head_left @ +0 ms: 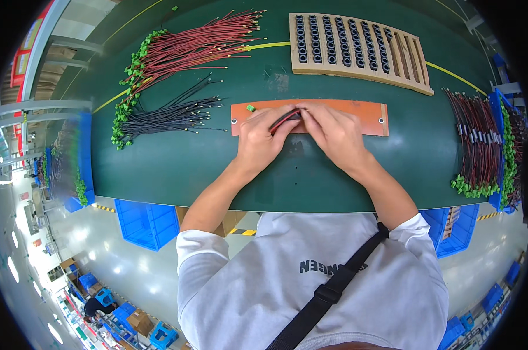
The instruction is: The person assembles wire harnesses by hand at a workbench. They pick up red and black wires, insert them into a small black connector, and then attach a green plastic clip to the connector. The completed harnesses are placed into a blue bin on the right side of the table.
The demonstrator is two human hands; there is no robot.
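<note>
Above an orange board [366, 119], both of my hands are closed and close together, fingertips nearly meeting. My left hand [259, 137] grips a red and black wire pair [284, 119], bent in a short curve between thumb and fingers. A small green connector [250, 108] shows just past the left knuckles; whether it joins these wires is hidden. My right hand [337, 129] pinches at the right end of the same wires, where something dark sits between the fingertips, too covered to make out.
Red wires [200, 44] and black wires [170, 115] with green connectors lie at the left. A slotted tray [357, 71] holds rows of black rings at the back. Wire bundles with grey cylinders [477, 137] lie right. Blue bins [144, 221] stand below the table's near edge.
</note>
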